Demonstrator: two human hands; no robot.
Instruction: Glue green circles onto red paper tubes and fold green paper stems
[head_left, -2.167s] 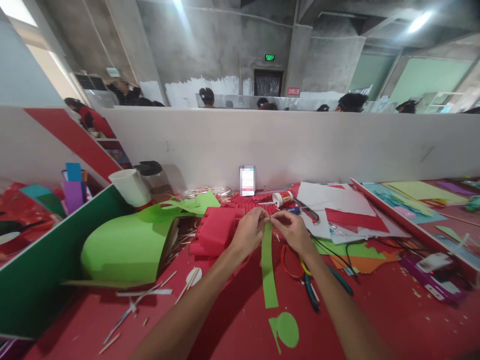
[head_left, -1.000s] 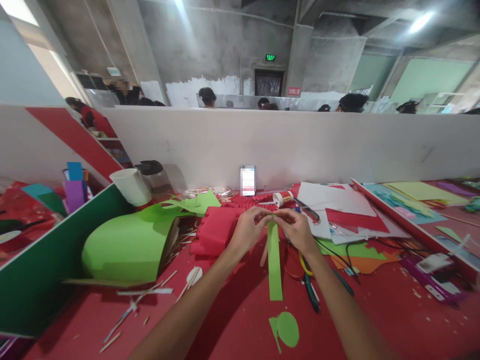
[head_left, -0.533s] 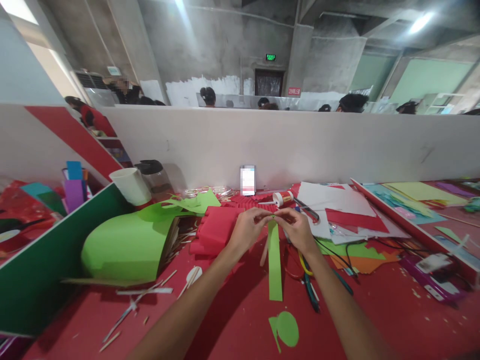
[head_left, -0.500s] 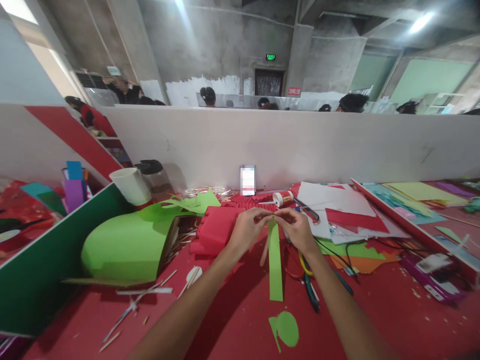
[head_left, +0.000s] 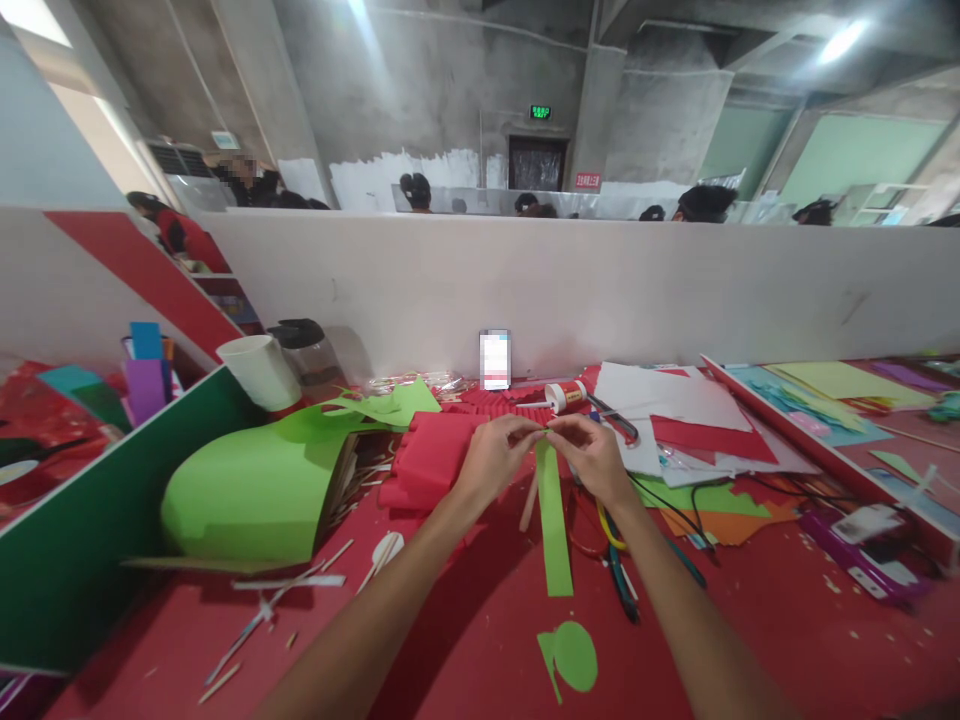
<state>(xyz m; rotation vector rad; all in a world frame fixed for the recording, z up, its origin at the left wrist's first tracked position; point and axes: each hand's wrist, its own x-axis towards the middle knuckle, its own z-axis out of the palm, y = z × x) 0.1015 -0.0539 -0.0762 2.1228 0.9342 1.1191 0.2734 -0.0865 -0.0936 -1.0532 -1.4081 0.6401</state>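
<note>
A red tabletop (head_left: 465, 650) lies beneath the grip, a pale partition (head_left: 420, 290) and rough concrete wall (head_left: 420, 90) beyond. Left hand (head_left: 493, 455) and right hand (head_left: 596, 458) pinch the far end of a narrow, square-ended lime paper strip (head_left: 553, 520), which runs from the grip toward the wearer. Left of the grip sits ridged red paper (head_left: 431, 450); nearer the wearer, a flat green disc (head_left: 576, 656)

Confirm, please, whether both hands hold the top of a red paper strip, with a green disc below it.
Not quite: in the head view the paper strip is green, not red; the left hand and right hand do hold its top, with the green disc below.
</note>
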